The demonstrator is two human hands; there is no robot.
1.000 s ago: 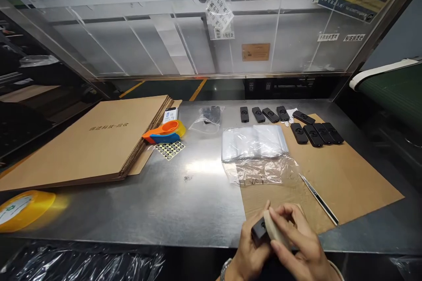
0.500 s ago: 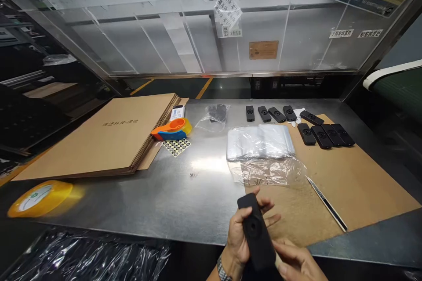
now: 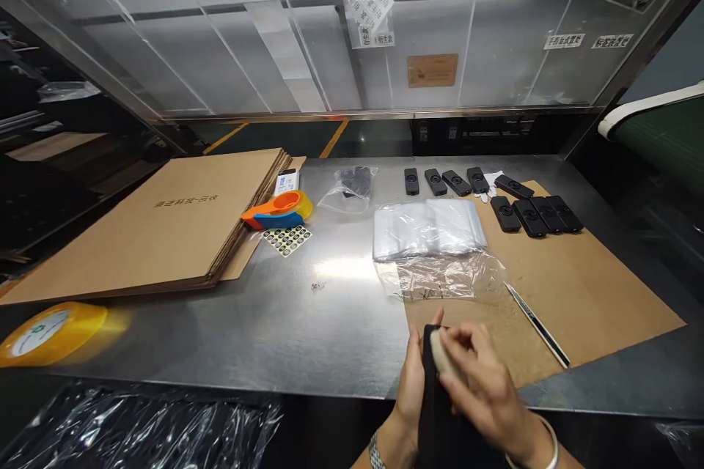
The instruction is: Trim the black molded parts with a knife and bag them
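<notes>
Left hand (image 3: 413,390) is wrapped around a long black remote (image 3: 434,410), holding it upright right at the near edge of the table (image 3: 308,330). It's matte, slim and rectangular, seen mostly edge-on here. Right hand (image 3: 484,396) has its fingers pinched on a small pale pad (image 3: 440,353) pressed against the remote's top end. More black remotes (image 3: 528,216) are lined up at the far side on the cardboard sheet (image 3: 594,293), next to a stack of clear bags (image 3: 427,229).
</notes>
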